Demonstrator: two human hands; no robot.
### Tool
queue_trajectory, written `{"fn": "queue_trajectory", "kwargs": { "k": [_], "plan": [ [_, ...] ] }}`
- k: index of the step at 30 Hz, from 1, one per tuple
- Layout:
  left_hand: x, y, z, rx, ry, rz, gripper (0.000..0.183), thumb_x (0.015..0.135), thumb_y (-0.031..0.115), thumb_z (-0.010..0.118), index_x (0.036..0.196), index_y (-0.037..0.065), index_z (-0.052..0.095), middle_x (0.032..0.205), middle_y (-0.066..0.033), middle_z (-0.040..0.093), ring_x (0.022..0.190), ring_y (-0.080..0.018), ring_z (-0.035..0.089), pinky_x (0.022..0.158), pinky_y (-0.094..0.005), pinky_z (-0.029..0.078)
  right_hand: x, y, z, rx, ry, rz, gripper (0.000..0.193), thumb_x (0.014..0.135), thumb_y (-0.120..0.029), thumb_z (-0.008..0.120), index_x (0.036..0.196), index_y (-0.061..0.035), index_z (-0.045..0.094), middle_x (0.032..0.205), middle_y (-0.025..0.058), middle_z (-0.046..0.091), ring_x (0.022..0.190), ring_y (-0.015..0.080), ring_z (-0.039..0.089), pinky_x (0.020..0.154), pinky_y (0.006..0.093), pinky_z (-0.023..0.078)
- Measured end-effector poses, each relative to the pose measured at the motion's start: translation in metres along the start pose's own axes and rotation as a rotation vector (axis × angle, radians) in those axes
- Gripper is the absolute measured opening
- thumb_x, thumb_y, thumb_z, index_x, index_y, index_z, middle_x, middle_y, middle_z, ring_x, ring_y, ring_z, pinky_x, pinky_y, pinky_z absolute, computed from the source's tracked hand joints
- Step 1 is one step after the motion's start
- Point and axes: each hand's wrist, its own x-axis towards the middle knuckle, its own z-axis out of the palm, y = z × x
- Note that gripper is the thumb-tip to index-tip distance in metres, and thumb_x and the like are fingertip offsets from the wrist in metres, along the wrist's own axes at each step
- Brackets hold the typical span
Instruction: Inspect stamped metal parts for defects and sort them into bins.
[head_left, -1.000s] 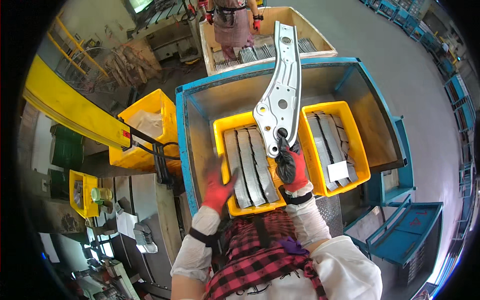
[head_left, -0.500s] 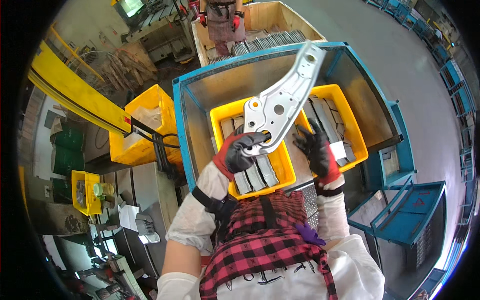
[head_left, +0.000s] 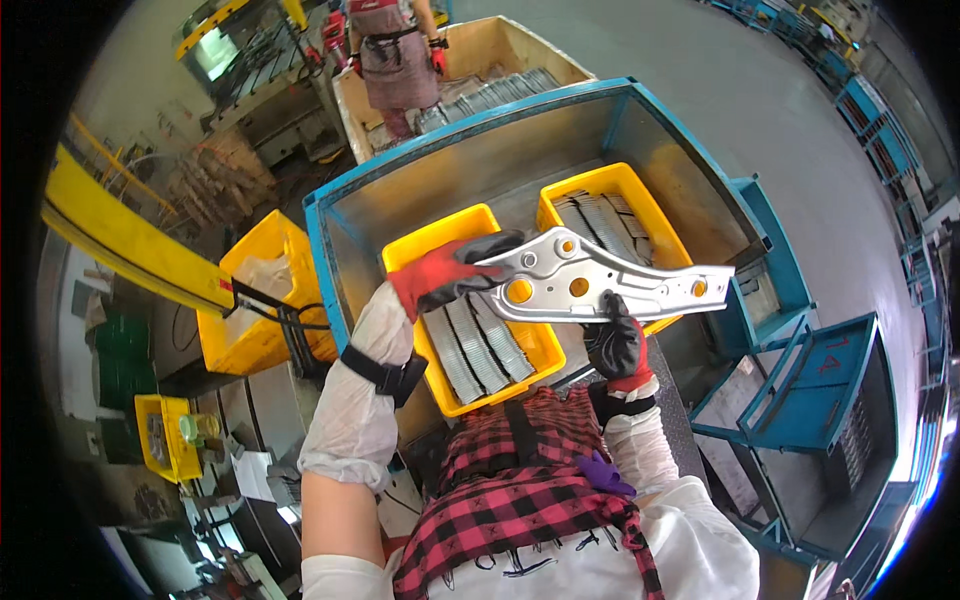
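Observation:
A silvery stamped metal bracket (head_left: 640,290) with several round holes lies crosswise in front of me, above two yellow bins. Its broad end is in my left hand (head_left: 455,272), in a red and black glove, with the fingers closed over the edge. My right hand (head_left: 617,345), gloved alike, grips the lower edge near the middle, one finger showing on the face of the part. Below, the left yellow bin (head_left: 458,408) holds rows of thin stacked grey metal pieces (head_left: 470,345). The right yellow bin (head_left: 660,215) holds similar stacks and is partly covered by the bracket.
Both bins stand inside a blue-framed metal crate (head_left: 325,195). Beyond it, a person (head_left: 395,60) in an apron stands by a wooden crate (head_left: 530,40) of metal parts. To the left are a yellow post (head_left: 130,235) and another yellow bin (head_left: 225,345); blue carts (head_left: 820,390) stand right.
The bracket has swung from steeply upright to nearly level, its narrow end now pointing right. My right hand, earlier apart from it, now grips its lower edge. The view has shifted.

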Motion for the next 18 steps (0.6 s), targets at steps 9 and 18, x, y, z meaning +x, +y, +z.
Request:
{"fn": "queue_trajectory", "kwargs": {
  "k": [9,18],
  "plan": [
    [0.007,-0.054,0.027,-0.008,0.172,0.044,0.05,0.084,0.018,0.061,0.127,0.003,0.043,0.116,-0.0017,0.053,0.103,-0.0081,0.048,0.089,-0.0227,0.038,-0.009,0.037,-0.025,1.498,0.146,0.489,0.024,0.088,-0.012,0.05,0.11,-0.001,0.052,0.109,0.0131,0.056,0.1,0.0264,0.056,0.092,0.0441,0.045],
    [0.026,-0.059,0.056,-0.146,0.13,0.032,0.053,0.085,0.016,0.059,0.131,0.001,0.037,0.127,-0.0055,0.047,0.109,-0.0103,0.046,0.093,-0.0229,0.036,-0.023,0.084,-0.036,1.452,0.31,0.647,0.019,0.089,-0.02,0.049,0.104,-0.0091,0.056,0.097,0.0042,0.061,0.083,0.0217,0.059,0.056,0.029,0.051]
  ]
}}
